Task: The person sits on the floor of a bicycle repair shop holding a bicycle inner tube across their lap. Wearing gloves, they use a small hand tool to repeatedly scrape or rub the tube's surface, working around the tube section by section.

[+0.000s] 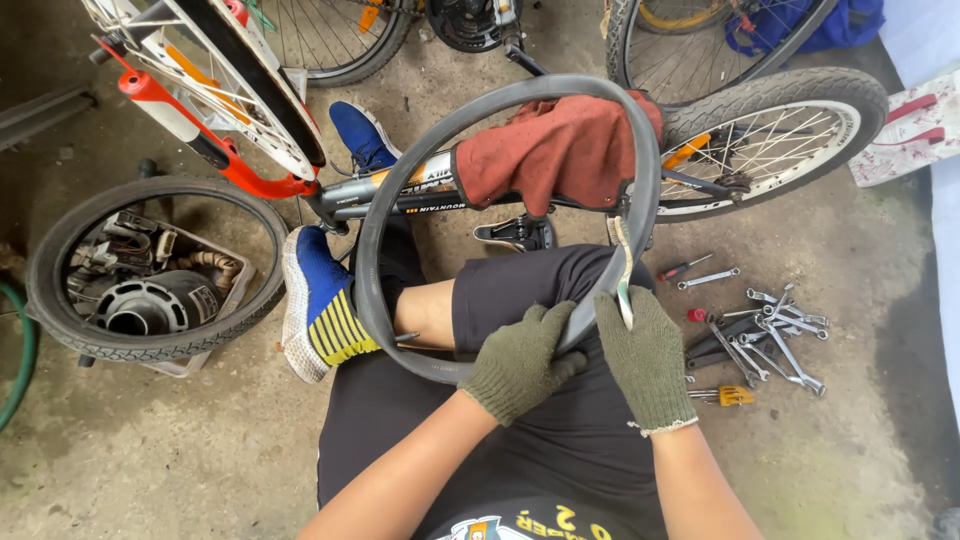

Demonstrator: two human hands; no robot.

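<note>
Gloved, the left hand (520,362) grips the inner tube (500,225) across the lap while the right hand (645,355), just beside it, pinches a thin file (623,272) against that light, floppy rubber

A black rubber inner tube (400,150) stands upright as a hoop, its lower arc across the lap.

Packages: one white bag (915,135) with red handles and red print lies on the floor at far right. Labels: a white-and-orange lettered decal (425,195) runs along the dark bicycle frame tube, centre. No signs or screens are visible.
</note>
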